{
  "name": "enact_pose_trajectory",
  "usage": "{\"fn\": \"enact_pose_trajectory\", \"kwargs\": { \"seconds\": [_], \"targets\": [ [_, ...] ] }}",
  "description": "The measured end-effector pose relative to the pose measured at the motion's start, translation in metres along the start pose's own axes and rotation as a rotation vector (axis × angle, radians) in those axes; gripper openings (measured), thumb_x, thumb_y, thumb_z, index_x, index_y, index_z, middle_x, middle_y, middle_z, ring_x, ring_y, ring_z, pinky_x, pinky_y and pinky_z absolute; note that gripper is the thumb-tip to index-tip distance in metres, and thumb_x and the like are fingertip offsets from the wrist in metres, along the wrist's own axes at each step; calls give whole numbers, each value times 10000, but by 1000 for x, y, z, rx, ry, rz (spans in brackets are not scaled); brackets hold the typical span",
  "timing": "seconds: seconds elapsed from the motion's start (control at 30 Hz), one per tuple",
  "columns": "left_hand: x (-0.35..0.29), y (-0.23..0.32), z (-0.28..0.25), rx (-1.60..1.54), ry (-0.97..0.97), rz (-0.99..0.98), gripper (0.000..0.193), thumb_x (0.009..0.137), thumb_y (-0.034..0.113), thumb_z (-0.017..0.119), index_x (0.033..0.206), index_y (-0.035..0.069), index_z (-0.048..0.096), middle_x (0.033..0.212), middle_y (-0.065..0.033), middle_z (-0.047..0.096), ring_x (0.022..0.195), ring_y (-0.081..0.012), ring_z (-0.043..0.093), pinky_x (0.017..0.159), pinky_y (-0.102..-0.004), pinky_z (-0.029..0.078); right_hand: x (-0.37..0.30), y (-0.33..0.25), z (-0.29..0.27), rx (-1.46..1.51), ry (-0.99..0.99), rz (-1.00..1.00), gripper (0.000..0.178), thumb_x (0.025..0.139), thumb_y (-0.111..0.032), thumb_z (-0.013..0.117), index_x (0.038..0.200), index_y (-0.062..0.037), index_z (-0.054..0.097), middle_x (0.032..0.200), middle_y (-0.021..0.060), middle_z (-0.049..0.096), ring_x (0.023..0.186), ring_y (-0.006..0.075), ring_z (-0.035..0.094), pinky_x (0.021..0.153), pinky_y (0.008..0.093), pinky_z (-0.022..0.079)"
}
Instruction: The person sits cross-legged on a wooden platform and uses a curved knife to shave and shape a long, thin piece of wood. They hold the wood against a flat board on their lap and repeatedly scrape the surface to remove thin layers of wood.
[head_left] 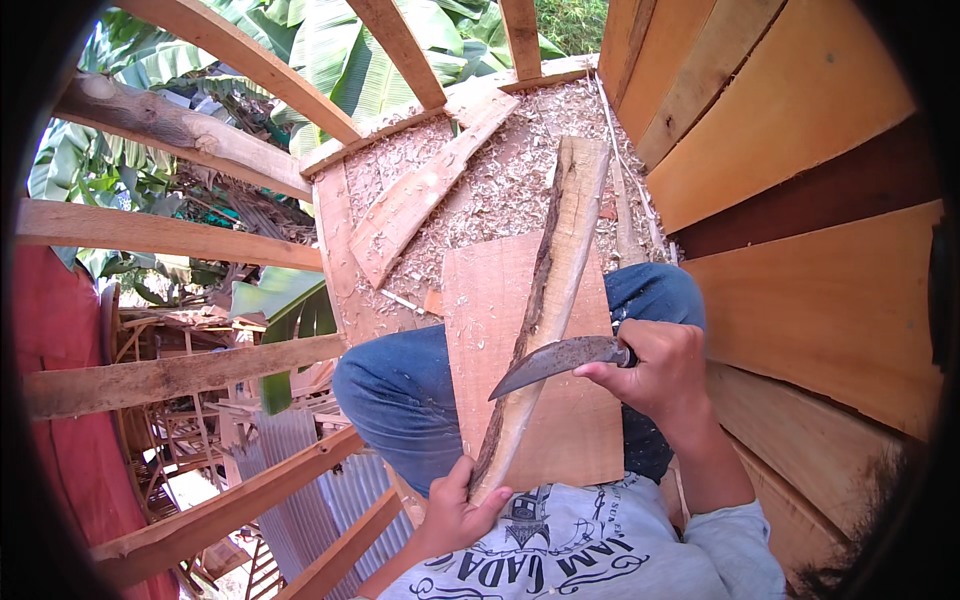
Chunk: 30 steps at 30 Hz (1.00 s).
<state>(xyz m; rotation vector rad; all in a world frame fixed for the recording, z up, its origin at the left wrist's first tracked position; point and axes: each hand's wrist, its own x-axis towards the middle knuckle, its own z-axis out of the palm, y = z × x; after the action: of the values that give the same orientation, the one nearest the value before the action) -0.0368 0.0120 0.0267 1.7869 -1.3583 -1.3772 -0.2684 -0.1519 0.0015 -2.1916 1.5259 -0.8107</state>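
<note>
A long strip of wood [568,255] with dark bark along its left edge slants away from me, its far end over the shavings. My left hand [463,512] is closed round its near end, close to my shirt. In my right hand [660,372] is a knife [555,362] with a broad, dark, curved blade; the fingers wrap its handle, which mostly hides in the grip. The blade lies across the strip, its tip pointing left. Beneath both, a flat wooden board [575,440] rests over my lap, between my knees in jeans.
Wood shavings [500,190] cover the floor ahead, where a loose plank [430,190] lies. Wooden rails [180,230] with gaps between them run along the left and front, with banana leaves [340,60] beyond. A plank wall [800,130] stands close on the right. Corrugated sheets [300,490] show below left.
</note>
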Motion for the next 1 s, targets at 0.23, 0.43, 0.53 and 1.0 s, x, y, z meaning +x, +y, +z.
{"fn": "enact_pose_trajectory", "kwargs": {
  "seconds": [0.23,0.43,0.53,1.0],
  "targets": [
    [1,-2,3,-45,6,18,308,832,224,715,846,-5,509,602,-116,545,545,-129,549,500,-283,421,11,20,0,-84,86,45,659,666,-653,702,500,-61,465,444,88,419,404,274,468,404,360,364],
    [-12,-10,-1,1,-38,53,336,811,249,737,817,-2,515,570,-104,525,537,-121,544,494,-279,418,30,80,-26,26,251,544,648,869,-565,568,609,27,517,479,113,400,454,220,388,464,339,346],
    [-9,-10,-5,-15,-57,-59,341,811,256,730,821,-13,522,604,-111,528,579,-101,517,528,-284,423,28,76,-42,126,242,487,638,893,-537,557,642,48,515,490,83,353,487,149,351,466,339,323],
    [31,3,-10,-518,-212,-145,351,779,197,741,830,68,419,601,28,409,513,-29,352,461,-211,289,-20,-38,15,206,-242,-1,514,726,-543,718,572,-73,581,472,100,527,436,286,573,414,346,442]
  ]
}}
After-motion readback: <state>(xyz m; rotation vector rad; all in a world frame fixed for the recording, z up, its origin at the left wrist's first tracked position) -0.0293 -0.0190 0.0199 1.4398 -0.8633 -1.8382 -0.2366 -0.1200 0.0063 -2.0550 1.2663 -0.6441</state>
